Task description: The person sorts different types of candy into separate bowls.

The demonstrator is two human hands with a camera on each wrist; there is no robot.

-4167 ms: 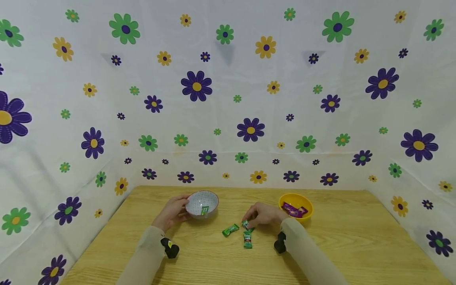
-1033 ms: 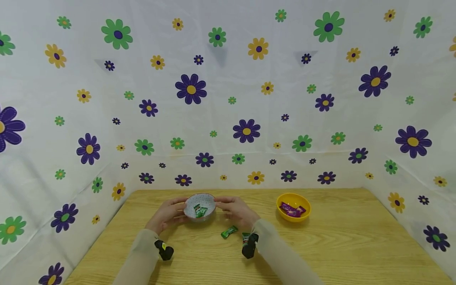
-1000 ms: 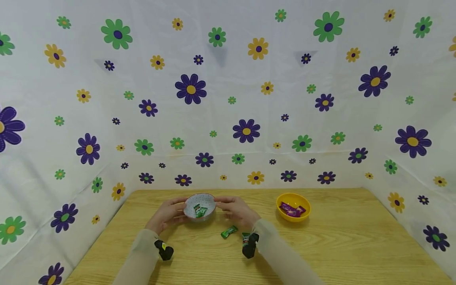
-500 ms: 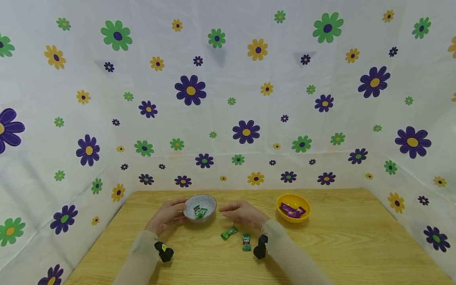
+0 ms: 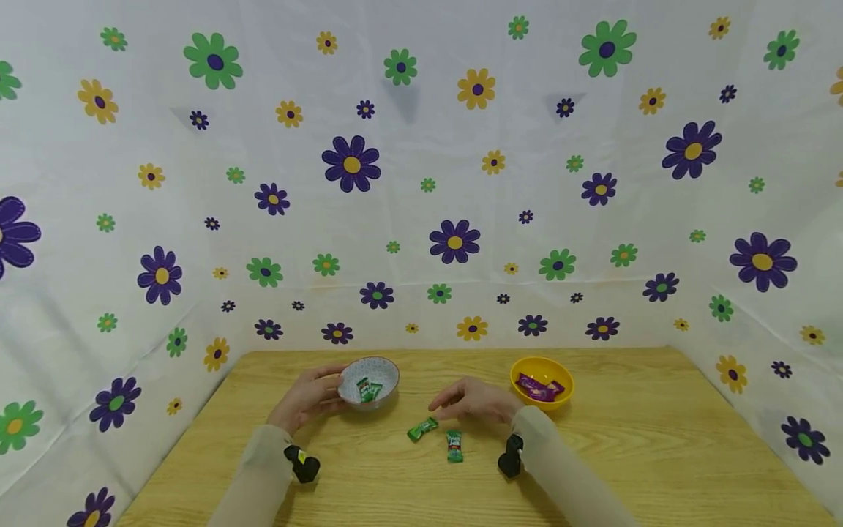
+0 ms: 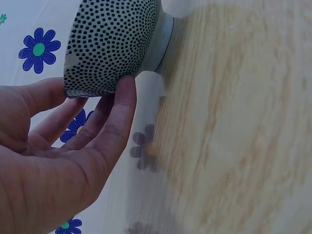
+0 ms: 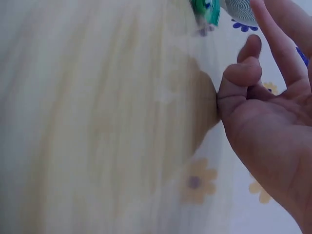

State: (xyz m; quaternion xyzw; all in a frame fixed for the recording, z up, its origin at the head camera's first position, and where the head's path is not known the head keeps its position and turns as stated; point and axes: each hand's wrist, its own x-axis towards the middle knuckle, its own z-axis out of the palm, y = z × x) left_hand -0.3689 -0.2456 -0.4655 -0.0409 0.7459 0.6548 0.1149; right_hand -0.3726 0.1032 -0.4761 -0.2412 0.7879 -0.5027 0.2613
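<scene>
At the bowl's left side, the thumb and fingers of my left hand (image 5: 309, 397) hold the patterned bowl (image 5: 371, 368). In the left wrist view, a fingertip presses the bowl's dotted outside (image 6: 114, 44) near its foot. Inside lie green-wrapped candies (image 5: 369, 390). My right hand (image 5: 477, 400) hovers over the table, its fingers loosely bent and holding nothing. Just below its fingertips lies a green candy (image 5: 422, 429), and another green candy (image 5: 454, 446) is nearer the front. The right wrist view shows a green wrapper (image 7: 208, 10) beyond the fingers.
A yellow bowl (image 5: 545, 367) with purple-wrapped candies (image 5: 540, 389) stands just right of my right hand. The wooden table (image 5: 645, 439) meets white flowered cloth (image 5: 421, 234) at the back and sides.
A second green candy has joined the one in the patterned bowl. My right hand has drawn back from that bowl, rightwards toward the loose candies. The left hand stays at the bowl.
</scene>
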